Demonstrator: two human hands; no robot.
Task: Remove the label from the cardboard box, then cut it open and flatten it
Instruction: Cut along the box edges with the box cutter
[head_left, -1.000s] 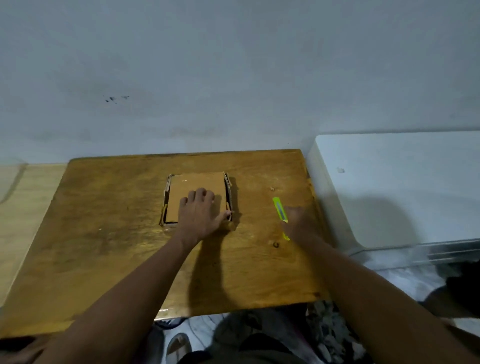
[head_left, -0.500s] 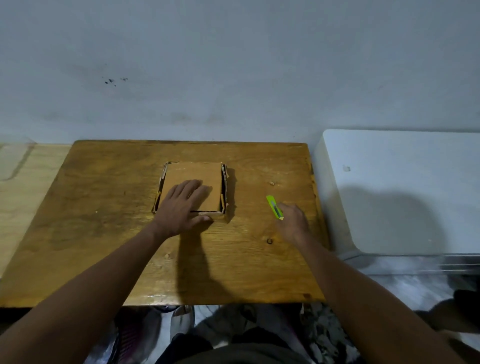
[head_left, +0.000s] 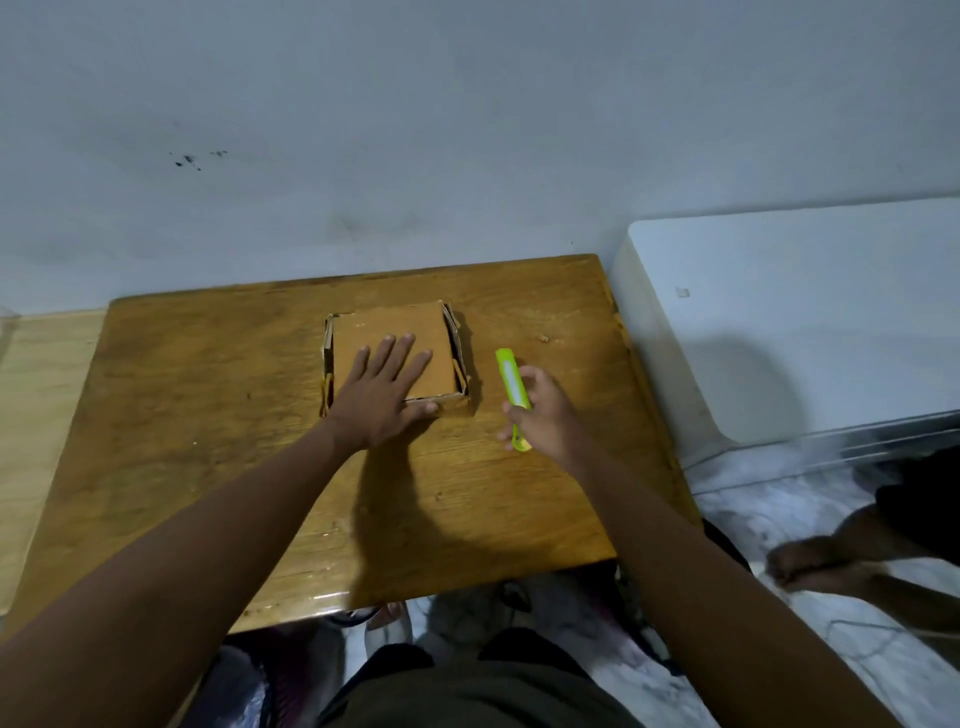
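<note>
Left hand (head_left: 382, 397) flat on cardboard box (head_left: 410, 332), right hand (head_left: 543, 415) gripping green cutter (head_left: 511, 382)

Table (head_left: 208, 415): varnished wood, glossy, with visible grain and sheen along the near edge. Box (head_left: 395, 332): matt brown cardboard, its cut edges ragged. Cutter (head_left: 511, 382): smooth, bright green plastic. Wall (head_left: 467, 130): matt painted plaster, faintly stained. Cabinet (head_left: 805, 312) at right: smooth white surface with a slight sheen.
</note>
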